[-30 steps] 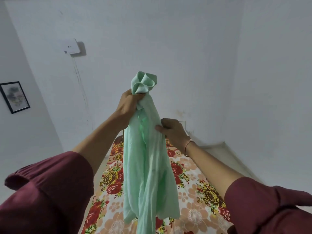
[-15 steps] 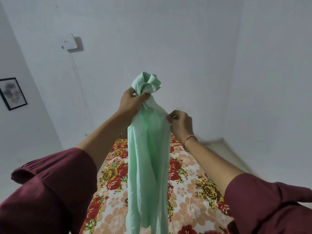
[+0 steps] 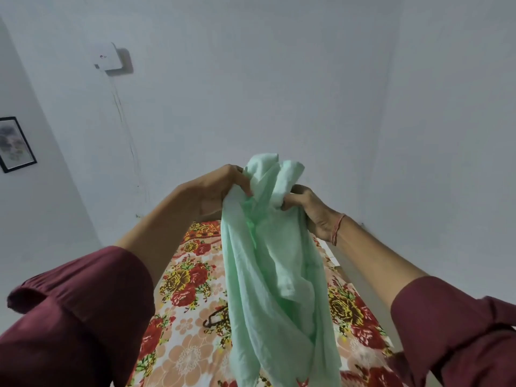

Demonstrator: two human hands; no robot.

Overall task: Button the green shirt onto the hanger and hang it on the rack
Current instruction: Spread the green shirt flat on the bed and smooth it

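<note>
Half a second ago we saw the right hand (image 3: 310,209) pinching the side edge of the green shirt (image 3: 275,277), lower than the left hand (image 3: 216,188). It has since come up to the bunched top, and the two hands now sit almost level, with the cloth gathered between them. The shirt then hung as a narrow column. Now we find it spread wider below the hands, with more folds showing.

The left fingers are curled round the gathered fabric at the shirt's top left. The right fingers and thumb are clenched on a thick fold at its top right. The shirt is held up in the air in front of the white wall (image 3: 279,93) and above the bed (image 3: 185,277), and its lower part runs out of the frame.

The shirt is pale mint green, soft and creased. A crumpled knot of cloth stands above the hands, and we cannot make out its buttons. A dark hanger (image 3: 214,317) lies on the floral bedsheet just left of the hanging cloth, partly hidden by it.

Both arms wear maroon sleeves (image 3: 83,317), and a reddish thread band (image 3: 338,229) circles the right wrist. On the wall we see a white box (image 3: 111,58) and, at far left, a framed picture (image 3: 15,143).
</note>
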